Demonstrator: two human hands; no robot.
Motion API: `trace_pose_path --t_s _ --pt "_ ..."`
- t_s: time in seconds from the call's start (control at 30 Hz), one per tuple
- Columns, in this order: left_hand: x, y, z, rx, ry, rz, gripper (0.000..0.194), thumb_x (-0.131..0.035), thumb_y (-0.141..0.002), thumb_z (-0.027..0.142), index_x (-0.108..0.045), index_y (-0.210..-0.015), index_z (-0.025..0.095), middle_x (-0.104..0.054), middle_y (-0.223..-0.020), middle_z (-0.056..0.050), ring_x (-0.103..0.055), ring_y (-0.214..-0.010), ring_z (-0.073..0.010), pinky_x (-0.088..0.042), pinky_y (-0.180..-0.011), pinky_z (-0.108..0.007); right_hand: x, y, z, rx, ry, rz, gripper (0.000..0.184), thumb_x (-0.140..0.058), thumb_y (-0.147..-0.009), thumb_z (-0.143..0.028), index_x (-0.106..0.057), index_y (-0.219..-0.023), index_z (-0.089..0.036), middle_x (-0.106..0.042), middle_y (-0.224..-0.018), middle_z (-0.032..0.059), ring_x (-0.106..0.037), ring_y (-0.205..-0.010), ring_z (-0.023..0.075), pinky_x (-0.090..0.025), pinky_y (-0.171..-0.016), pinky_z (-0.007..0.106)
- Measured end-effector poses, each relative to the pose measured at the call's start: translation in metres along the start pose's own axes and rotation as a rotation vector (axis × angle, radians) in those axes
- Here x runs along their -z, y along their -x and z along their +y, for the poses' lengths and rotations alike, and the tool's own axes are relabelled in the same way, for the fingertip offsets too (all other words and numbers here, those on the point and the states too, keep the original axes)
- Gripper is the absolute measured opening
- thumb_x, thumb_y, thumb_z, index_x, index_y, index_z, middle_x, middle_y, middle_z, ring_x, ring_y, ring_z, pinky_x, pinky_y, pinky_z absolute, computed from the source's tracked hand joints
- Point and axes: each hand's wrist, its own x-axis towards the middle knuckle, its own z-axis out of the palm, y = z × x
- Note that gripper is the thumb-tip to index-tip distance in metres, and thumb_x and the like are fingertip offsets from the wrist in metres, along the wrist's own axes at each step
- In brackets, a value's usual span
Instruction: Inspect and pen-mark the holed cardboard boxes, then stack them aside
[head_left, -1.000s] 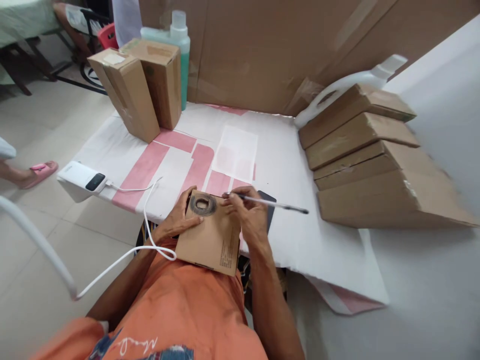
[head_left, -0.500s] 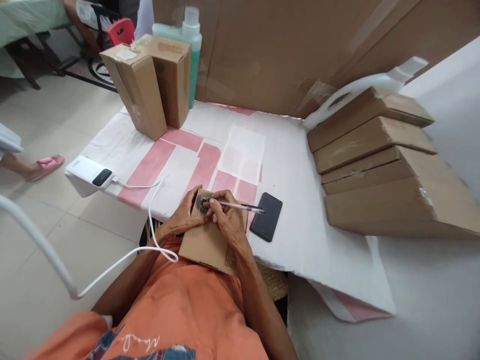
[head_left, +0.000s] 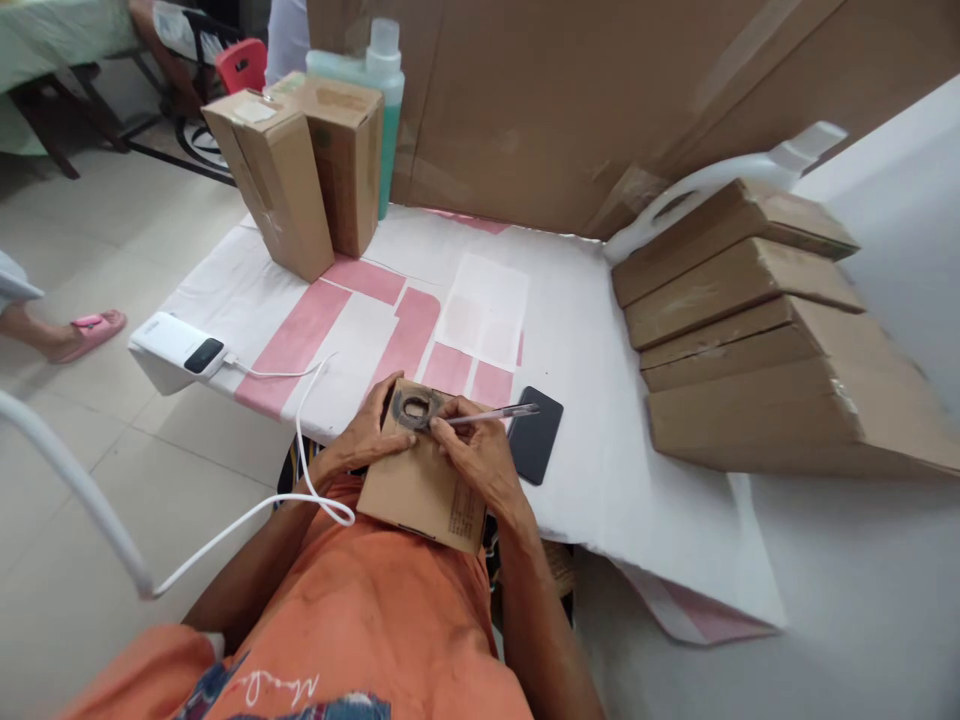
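Note:
A small cardboard box [head_left: 420, 485] leans from the table's near edge against my orange shirt. A dark scribbled ring [head_left: 415, 407] marks its top end. My left hand [head_left: 369, 432] grips the box's left side, fingers closed on it. My right hand [head_left: 477, 452] pinches a pen [head_left: 491, 414], whose tip touches the ring's right side. A black phone [head_left: 535, 448] lies just right of my right hand.
Two upright boxes [head_left: 300, 170] and a green bottle [head_left: 384, 95] stand at the back left. Stacked flat boxes [head_left: 750, 320] fill the right side. A white power bank [head_left: 178, 343] with cable [head_left: 300, 420] sits at the left edge. Another person's foot in a pink sandal [head_left: 86, 328] rests on the floor.
The pen tip has swung from the ring's left side back to its right side, uncovering the ring. My left hand has stayed on the box.

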Motion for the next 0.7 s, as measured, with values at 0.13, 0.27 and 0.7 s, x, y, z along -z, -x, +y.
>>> trace_pose_path --t_s 0.13,0.27,0.7 --pt "0.002 0.001 0.002 0.009 -0.008 -0.02 0.115 -0.085 -0.076 0.057 -0.027 -0.168 0.021 -0.036 -0.172 -0.016 -0.042 -0.155 -0.0391 -0.032 -0.132 -0.054 0.019 0.001 0.002 -0.069 0.043 0.118 0.022 -0.065 -0.085 -0.041 -0.058 -0.075 -0.023 -0.058 -0.057 -0.0043 -0.055 -0.05 0.0137 -0.039 -0.05 0.025" --pt "0.004 0.001 0.009 0.032 -0.017 -0.033 0.115 -0.085 -0.075 0.057 -0.027 -0.168 0.02 -0.035 -0.172 -0.017 -0.04 -0.157 -0.0397 -0.03 -0.133 -0.055 0.019 -0.013 0.004 -0.047 0.067 0.223 0.024 -0.066 -0.089 -0.044 -0.061 -0.079 -0.023 -0.067 -0.064 -0.0012 -0.061 -0.055 0.0148 -0.044 -0.054 0.025" --pt "0.004 0.004 0.022 0.079 0.024 -0.034 0.115 -0.086 -0.074 0.052 -0.027 -0.167 0.018 -0.036 -0.171 -0.018 -0.041 -0.157 -0.0394 -0.03 -0.133 -0.055 0.071 -0.07 0.007 -0.013 0.486 0.323 0.016 -0.064 -0.098 -0.037 -0.059 -0.094 -0.023 -0.071 -0.081 0.0033 -0.067 -0.074 0.0212 -0.048 -0.072 0.032"
